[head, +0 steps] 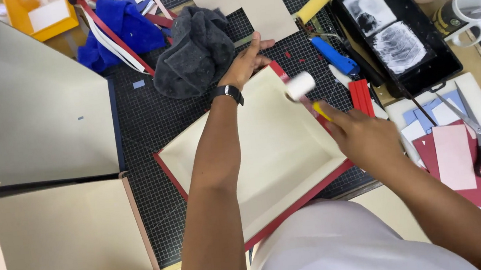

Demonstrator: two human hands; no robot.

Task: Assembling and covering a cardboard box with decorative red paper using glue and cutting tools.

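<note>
On black cutting mat (149, 120): red-edged box (266, 150), r. hand (363, 137) w/ roller (301, 85).

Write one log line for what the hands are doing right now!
left hand: steadies box tray far edge | right hand: holds small roller on tray wall | cutting mat beneath

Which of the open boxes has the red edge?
The cream-lined shallow box in the middle, which the left hand steadies while the right hand runs a small white roller inside. The two boxes on the left have blue and tan edges.
</note>
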